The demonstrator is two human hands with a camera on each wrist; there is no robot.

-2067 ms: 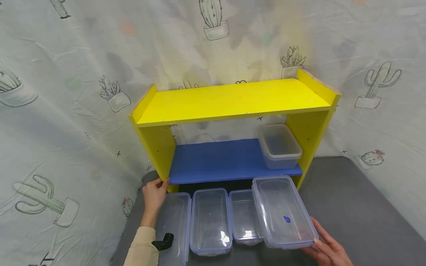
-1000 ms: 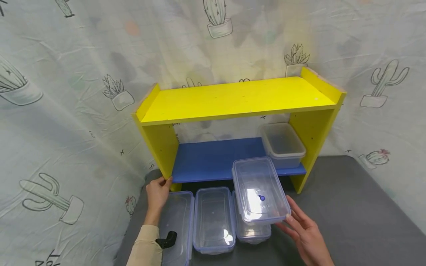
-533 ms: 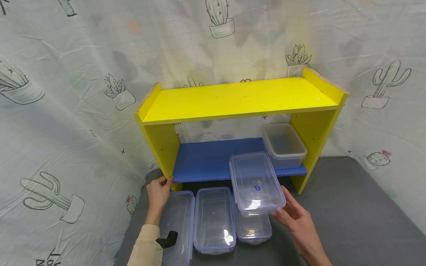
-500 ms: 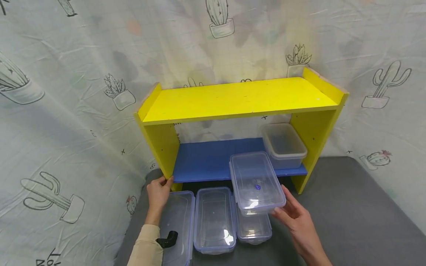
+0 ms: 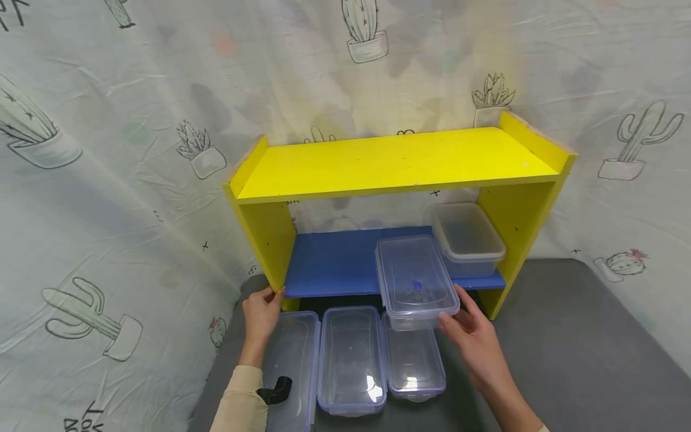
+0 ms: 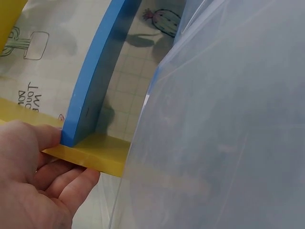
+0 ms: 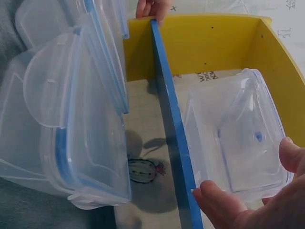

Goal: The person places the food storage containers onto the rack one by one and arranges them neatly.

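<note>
A clear lidded food container (image 5: 412, 264) with a small blue valve in its lid is partly over the blue shelf board (image 5: 329, 258), its near end sticking out past the front edge. My right hand (image 5: 477, 342) holds it by the near right corner. In the right wrist view, the thumb of my right hand (image 7: 267, 205) lies at the lid's edge and the fingers reach under the container (image 7: 245, 143). My left hand (image 5: 261, 315) grips the front edge of the yellow side panel (image 6: 90, 155), thumb beside the end of the blue board.
Another clear container (image 5: 469, 237) stands at the shelf's right end, next to the held one. Three lidded containers, a left one (image 5: 291, 366), a middle one (image 5: 351, 354) and a right one (image 5: 414, 360), lie in a row on the grey table (image 5: 572, 354) before the yellow shelf unit (image 5: 399, 162).
My right hand has carried the valve-lidded container left and away from me, from over the table's right side to over the blue board. My left hand has kept its grip on the side panel.
</note>
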